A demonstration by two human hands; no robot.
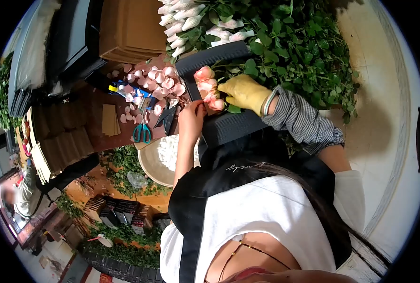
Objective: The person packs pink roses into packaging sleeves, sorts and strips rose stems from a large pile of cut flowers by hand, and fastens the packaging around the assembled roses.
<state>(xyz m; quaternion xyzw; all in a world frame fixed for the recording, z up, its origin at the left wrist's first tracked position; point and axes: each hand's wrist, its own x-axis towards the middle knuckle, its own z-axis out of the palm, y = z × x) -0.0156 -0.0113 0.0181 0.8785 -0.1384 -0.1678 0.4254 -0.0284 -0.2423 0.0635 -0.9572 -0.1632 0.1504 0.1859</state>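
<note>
Several pink-orange roses [205,81] lie in a row on a piece of brown cardboard [213,112], within a black ribbed holder [229,128]. My right hand [247,93], in a yellow glove, is closed beside the blooms, its curled fingers at the stem of a rose; the stem itself is mostly hidden. My bare left hand [191,120] has its fingers pressed together at the near left edge of the cardboard, by the lowest bloom. Green leaves stick out under the glove.
Loose petals [160,81], teal-handled scissors [142,133] and a blue tool [146,101] lie left on the table. White-wrapped flowers [184,19] and leafy stems [295,52] fill the back. A bowl of white pieces [148,162] stands below; another person [26,193] is far left.
</note>
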